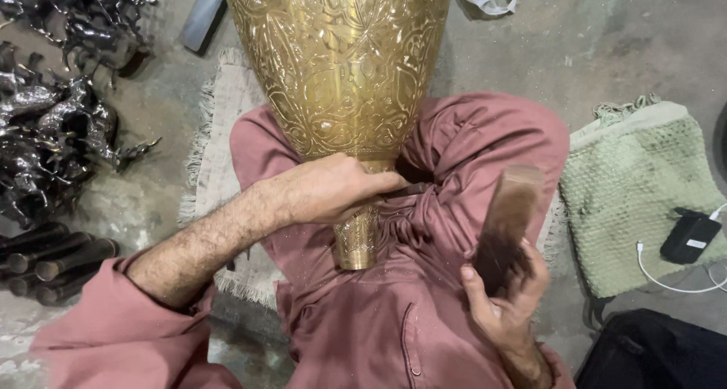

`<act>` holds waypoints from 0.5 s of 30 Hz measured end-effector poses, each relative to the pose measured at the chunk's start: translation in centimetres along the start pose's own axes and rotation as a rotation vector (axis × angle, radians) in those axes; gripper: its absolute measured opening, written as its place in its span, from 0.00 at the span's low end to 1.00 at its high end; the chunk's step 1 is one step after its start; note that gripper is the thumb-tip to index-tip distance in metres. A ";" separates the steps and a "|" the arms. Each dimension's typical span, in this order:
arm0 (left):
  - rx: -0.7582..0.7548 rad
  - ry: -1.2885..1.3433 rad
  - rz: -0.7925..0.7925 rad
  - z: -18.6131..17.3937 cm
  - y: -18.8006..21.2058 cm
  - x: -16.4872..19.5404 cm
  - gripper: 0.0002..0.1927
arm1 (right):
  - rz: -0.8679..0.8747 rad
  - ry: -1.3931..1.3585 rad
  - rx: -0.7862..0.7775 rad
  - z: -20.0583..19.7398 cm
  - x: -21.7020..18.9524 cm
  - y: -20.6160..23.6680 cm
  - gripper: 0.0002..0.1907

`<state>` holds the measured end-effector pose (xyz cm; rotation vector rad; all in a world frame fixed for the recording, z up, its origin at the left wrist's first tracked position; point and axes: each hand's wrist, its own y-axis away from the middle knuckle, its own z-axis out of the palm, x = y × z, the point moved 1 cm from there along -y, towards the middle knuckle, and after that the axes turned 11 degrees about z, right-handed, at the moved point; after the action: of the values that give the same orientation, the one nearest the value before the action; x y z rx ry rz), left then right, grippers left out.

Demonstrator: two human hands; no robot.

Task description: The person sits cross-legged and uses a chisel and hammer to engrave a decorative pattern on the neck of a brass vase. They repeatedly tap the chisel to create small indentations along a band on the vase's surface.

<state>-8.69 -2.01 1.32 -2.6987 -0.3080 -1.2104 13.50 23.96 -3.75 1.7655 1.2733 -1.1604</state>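
The left hand (333,188) had its fingers clamped on a small chisel (409,188) at the engraved brass vase (341,63) lying across the lap. The right hand (503,298), fingers wrapped round a wooden mallet (509,226), hung beside them; an off-centre blow might skid the chisel and scar the engraving.

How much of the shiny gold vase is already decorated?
The wide body of the brass vase already carries carved leaf patterns all over. The left hand presses a thin tool against the narrow neck, and the right hand holds a wooden block raised. How much of the neck and the hidden side remains cannot be seen.
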 end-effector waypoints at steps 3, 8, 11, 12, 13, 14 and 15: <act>-0.020 0.023 -0.034 0.1 0.0 0.0 0.27 | 0.000 0.233 -0.130 -0.4 -0.8 -1.0 0.42; 0.033 0.045 0.016 0.1 0.0 -0.1 0.26 | 0.063 -0.038 -0.124 -0.3 -1.6 -1.2 0.39; -0.024 0.029 -0.016 0.2 0.0 -0.2 0.22 | 0.059 0.105 -0.164 -0.1 -1.5 -1.0 0.39; 0.014 0.007 0.030 0.1 0.0 -0.1 0.22 | 0.044 -0.052 -0.119 -0.1 -1.4 -0.9 0.39; 0.056 -0.008 0.068 0.0 0.1 0.0 0.22 | 0.031 -0.208 -0.083 -0.2 -1.3 -0.9 0.38; 0.097 -0.025 0.106 -0.1 0.1 0.1 0.23 | 0.014 -0.020 -0.132 -0.1 -1.3 -0.9 0.39; 0.080 -0.027 0.095 -0.1 0.1 0.1 0.22 | -0.007 0.166 -0.173 0.0 -1.2 -0.8 0.41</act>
<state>-8.65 -2.09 1.49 -2.6307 -0.2240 -1.1123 12.57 23.80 -2.66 1.7579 1.4322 -0.8927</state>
